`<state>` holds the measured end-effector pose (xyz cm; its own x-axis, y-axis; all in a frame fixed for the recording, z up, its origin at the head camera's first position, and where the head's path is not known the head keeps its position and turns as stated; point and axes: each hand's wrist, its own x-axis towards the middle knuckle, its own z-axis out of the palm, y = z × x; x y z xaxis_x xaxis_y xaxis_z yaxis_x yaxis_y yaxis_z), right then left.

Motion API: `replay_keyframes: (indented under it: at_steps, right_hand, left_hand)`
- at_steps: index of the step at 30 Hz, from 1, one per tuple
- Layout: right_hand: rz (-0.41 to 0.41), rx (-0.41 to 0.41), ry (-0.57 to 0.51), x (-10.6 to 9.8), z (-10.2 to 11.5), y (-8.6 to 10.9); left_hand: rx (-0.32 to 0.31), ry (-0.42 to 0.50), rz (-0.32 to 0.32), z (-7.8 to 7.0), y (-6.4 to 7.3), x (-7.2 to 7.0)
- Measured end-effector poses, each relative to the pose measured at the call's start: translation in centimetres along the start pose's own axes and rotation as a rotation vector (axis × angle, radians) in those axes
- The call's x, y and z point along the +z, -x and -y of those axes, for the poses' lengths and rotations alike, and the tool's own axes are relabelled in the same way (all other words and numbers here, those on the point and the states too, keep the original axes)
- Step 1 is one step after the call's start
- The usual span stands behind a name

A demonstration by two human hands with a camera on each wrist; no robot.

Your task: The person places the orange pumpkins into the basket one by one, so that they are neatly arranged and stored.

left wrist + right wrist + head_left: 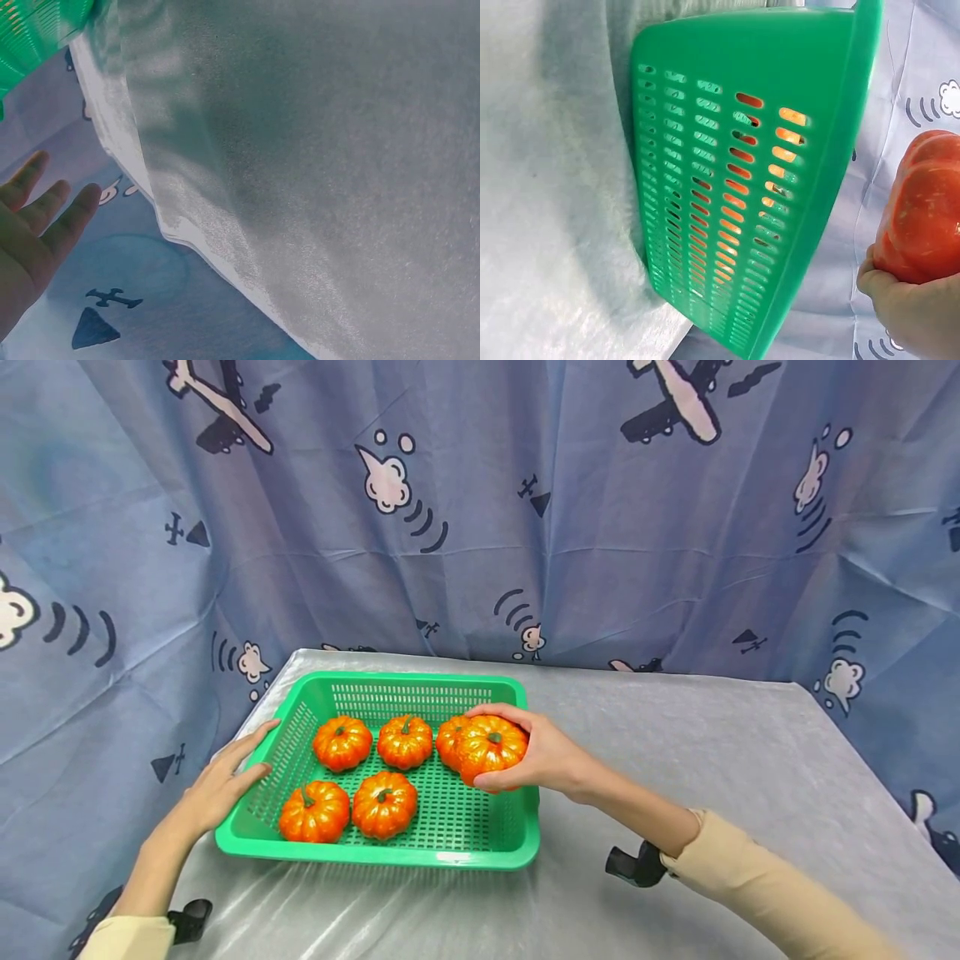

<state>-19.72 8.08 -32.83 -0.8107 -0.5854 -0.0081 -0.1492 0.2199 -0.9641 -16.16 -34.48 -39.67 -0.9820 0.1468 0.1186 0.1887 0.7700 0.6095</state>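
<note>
My right hand (525,752) grips a small orange pumpkin (491,747) by its sides, thumb at the front and fingers over the back, above the right part of the green basket (480,860). In the right wrist view this pumpkin (926,210) shows higher than the basket's rim (847,135). Inside the basket sit several more pumpkins (384,805); one (450,742) at the back right is partly hidden behind the held one. My left hand (225,777) is beside the basket's left rim with fingers extended and holds nothing; its fingers (67,217) look spread in the left wrist view.
The basket stands on a table covered with a silvery grey cloth (675,735). A blue curtain (480,527) printed with airplanes and clouds hangs behind the table and along its sides. Dark straps with small devices (637,864) are on both wrists.
</note>
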Motion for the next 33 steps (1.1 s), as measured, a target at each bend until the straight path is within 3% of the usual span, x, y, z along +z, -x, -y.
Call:
replay_keyframes:
  at_steps: [19, 33]
  right_hand:
    - [0.054, -0.086, -0.087, 1.7, -1.0, -1.5]
    - [0.058, -0.172, 0.086, 1.9, -3.0, -2.2]
  left_hand:
    - [-0.009, -0.003, 0.010, 0.0, -0.1, 0.0]
    - [0.019, 0.007, -0.005, 0.0, 0.1, 0.0]
